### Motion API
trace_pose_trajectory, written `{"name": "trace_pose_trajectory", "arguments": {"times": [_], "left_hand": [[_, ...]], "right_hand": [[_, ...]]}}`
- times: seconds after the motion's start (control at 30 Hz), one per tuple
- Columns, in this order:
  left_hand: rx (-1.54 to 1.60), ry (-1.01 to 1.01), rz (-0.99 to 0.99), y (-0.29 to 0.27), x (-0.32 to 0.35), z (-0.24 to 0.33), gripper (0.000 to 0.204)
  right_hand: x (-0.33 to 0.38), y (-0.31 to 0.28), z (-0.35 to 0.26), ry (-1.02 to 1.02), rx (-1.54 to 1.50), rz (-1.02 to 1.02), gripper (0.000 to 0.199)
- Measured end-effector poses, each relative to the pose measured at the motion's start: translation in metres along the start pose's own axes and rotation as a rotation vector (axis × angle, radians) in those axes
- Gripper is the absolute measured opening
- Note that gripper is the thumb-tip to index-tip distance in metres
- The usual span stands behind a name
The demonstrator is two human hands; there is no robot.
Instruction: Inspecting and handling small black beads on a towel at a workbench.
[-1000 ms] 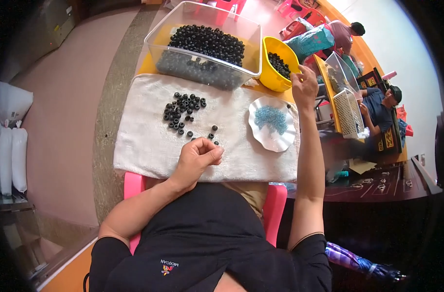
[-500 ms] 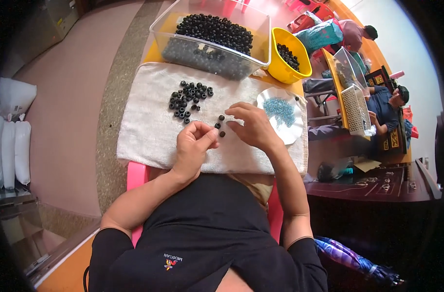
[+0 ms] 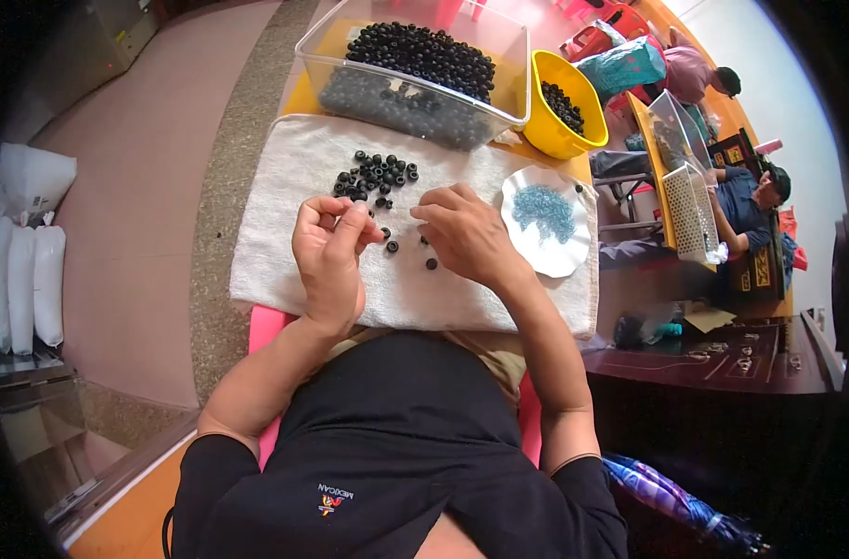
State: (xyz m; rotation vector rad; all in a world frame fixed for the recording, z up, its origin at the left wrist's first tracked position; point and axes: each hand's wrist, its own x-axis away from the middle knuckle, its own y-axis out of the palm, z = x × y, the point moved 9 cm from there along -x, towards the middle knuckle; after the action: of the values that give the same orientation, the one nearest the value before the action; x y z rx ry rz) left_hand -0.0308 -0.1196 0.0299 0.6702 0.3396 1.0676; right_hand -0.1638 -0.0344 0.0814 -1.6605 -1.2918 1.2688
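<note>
White terry towel (image 3: 285,261) covers the surface — nubby, soft. Loose black beads (image 3: 376,174), small glossy rings, sit mid-towel; more fill a clear plastic tub (image 3: 510,58) at the far edge and a yellow bowl (image 3: 556,140) to its right. Scalloped white dish (image 3: 562,256) on the right holds tiny blue beads. Left hand (image 3: 329,261) — fingertips pinched together, what's between them too small to tell. Right hand (image 3: 466,233) curled, fingers down near stray beads.
</note>
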Motion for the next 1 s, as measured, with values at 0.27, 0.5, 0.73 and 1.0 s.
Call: {"name": "trace_pose_trajectory", "arguments": {"times": [0.27, 0.5, 0.73, 1.0], "left_hand": [[0.026, -0.052, 0.025, -0.008, -0.008, -0.005, 0.018], [0.066, -0.04, 0.063, -0.007, -0.009, -0.005, 0.018], [0.034, -0.086, 0.042, -0.007, -0.009, -0.011, 0.016], [0.014, -0.124, 0.007, -0.004, -0.01, -0.018, 0.016]], "right_hand": [[-0.028, 0.028, 0.005, 0.099, 0.076, -0.034, 0.02], [-0.036, 0.043, 0.009, 0.117, 0.127, -0.072, 0.019], [-0.017, 0.028, 0.022, 0.174, 0.12, -0.148, 0.021], [0.001, 0.001, 0.019, 0.145, -0.018, -0.118, 0.024]]}}
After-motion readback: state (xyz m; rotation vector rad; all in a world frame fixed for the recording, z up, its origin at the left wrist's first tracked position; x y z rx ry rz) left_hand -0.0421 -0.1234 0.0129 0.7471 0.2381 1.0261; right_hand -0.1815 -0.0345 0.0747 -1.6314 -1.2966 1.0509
